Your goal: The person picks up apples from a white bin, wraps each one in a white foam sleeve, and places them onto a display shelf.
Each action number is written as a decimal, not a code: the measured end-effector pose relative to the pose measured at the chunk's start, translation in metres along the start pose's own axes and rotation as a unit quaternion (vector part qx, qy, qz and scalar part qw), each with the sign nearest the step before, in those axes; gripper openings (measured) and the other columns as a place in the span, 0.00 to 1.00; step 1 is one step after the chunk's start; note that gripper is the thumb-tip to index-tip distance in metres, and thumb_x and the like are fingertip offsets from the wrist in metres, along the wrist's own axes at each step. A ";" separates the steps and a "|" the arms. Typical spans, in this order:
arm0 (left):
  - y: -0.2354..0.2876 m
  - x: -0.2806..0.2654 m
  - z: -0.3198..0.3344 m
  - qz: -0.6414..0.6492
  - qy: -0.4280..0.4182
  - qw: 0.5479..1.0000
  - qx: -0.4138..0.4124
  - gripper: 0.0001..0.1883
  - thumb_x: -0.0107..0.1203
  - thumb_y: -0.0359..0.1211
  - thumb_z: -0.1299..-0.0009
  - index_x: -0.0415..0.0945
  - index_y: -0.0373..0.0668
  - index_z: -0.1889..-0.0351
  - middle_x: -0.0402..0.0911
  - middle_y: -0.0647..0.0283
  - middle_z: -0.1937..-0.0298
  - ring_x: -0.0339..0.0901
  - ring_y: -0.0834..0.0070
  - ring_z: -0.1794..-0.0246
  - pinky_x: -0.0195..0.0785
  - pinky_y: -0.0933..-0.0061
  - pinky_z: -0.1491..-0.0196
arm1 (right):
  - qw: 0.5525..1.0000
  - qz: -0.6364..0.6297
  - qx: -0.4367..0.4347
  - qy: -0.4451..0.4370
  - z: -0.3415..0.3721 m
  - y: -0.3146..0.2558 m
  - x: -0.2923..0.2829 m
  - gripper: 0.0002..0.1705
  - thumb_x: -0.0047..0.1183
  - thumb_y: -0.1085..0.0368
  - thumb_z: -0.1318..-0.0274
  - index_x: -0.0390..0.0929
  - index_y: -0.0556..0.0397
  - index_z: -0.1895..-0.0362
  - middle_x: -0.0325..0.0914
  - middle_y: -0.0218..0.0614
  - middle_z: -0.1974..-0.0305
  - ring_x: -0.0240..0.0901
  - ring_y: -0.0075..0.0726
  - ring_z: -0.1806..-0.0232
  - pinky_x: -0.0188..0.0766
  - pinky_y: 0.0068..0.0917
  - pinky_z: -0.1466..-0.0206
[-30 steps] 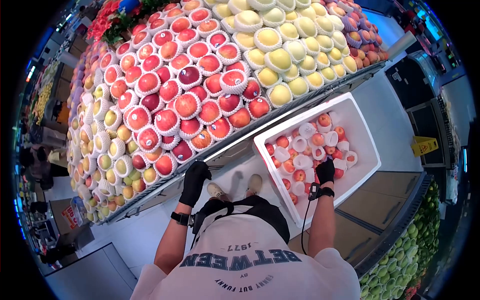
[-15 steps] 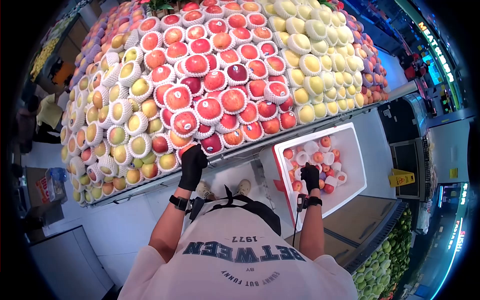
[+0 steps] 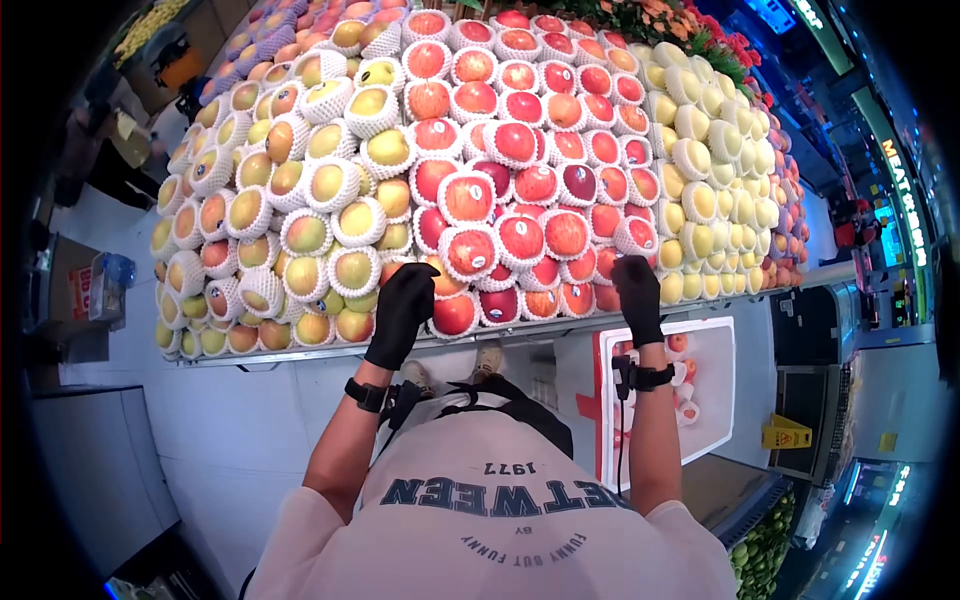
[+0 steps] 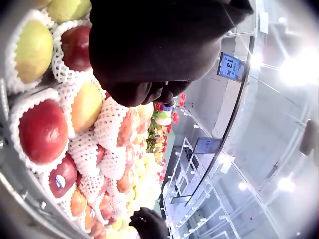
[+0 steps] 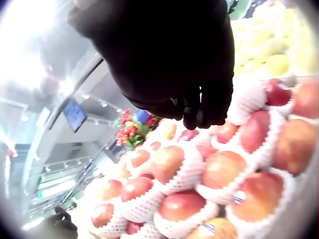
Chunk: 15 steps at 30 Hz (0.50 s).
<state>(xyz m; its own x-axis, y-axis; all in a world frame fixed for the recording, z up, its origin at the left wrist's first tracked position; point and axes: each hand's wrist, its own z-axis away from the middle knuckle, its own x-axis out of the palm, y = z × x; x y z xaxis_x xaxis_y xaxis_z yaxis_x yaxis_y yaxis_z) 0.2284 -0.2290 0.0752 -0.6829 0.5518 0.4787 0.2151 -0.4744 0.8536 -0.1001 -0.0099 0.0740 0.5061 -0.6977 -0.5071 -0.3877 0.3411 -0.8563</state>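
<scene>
In black gloves, both hands are raised over the front of a sloping display of red apples (image 3: 467, 250) in white foam nets. The left hand (image 3: 403, 312) is above the front edge, beside the boundary with the yellow-green apples (image 3: 355, 270); its fingers are loosely curled, with nothing visible in them. At the right end of the red apples is the right hand (image 3: 638, 300), also loosely curled with nothing visible in it. The left wrist view shows the left hand (image 4: 159, 45) close up over netted apples; the right wrist view shows the right hand (image 5: 174, 59) above red apples.
A white foam box (image 3: 712, 400) with loose apples and nets stands below the display at the right, partly behind the right forearm. Pale yellow fruit (image 3: 700, 200) fills the display's right part. A yellow floor sign (image 3: 786, 432) stands farther right.
The right hand has left the apples in the foam box and come up to the display front. The head view has shifted left along the display; the left hand remains by its front edge.
</scene>
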 end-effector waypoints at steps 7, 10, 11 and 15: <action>0.004 -0.015 0.005 0.018 0.051 0.997 0.048 0.11 0.43 0.35 0.25 0.71 0.37 0.58 0.69 0.69 0.78 0.65 0.83 0.82 0.58 0.82 0.77 | 0.940 0.134 -0.248 -0.190 -0.119 -0.120 0.066 0.40 0.64 0.62 0.51 0.60 0.51 0.35 0.66 0.47 0.41 0.69 0.45 0.45 0.69 0.35 0.45; 0.010 -0.013 0.002 0.016 0.048 0.997 0.054 0.11 0.43 0.36 0.25 0.71 0.37 0.58 0.70 0.68 0.78 0.67 0.82 0.81 0.60 0.82 0.76 | 0.885 0.256 -0.323 -0.215 -0.155 -0.140 0.104 0.49 0.67 0.61 0.58 0.54 0.47 0.31 0.58 0.54 0.35 0.62 0.58 0.37 0.65 0.44 0.37; 0.007 -0.012 0.000 0.017 0.045 0.997 0.059 0.11 0.43 0.36 0.25 0.71 0.37 0.58 0.70 0.67 0.78 0.67 0.82 0.81 0.61 0.82 0.76 | 0.875 0.271 -0.331 -0.227 -0.163 -0.144 0.114 0.50 0.67 0.60 0.58 0.54 0.45 0.31 0.58 0.54 0.35 0.62 0.59 0.37 0.66 0.45 0.38; 0.002 -0.014 -0.004 0.021 0.042 0.997 0.056 0.11 0.45 0.35 0.26 0.71 0.37 0.57 0.71 0.66 0.77 0.69 0.80 0.80 0.63 0.81 0.75 | 0.838 0.379 -0.310 -0.241 -0.175 -0.149 0.149 0.51 0.67 0.62 0.60 0.54 0.39 0.30 0.58 0.49 0.34 0.65 0.62 0.40 0.68 0.47 0.41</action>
<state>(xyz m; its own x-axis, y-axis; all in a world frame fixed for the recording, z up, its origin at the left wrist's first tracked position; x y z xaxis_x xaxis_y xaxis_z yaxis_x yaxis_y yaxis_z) 0.2357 -0.2398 0.0695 -0.7272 0.4714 0.4990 0.3180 -0.4129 0.8535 -0.1022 -0.2749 0.1432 0.1281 -0.0434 -0.9908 -0.9886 0.0735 -0.1311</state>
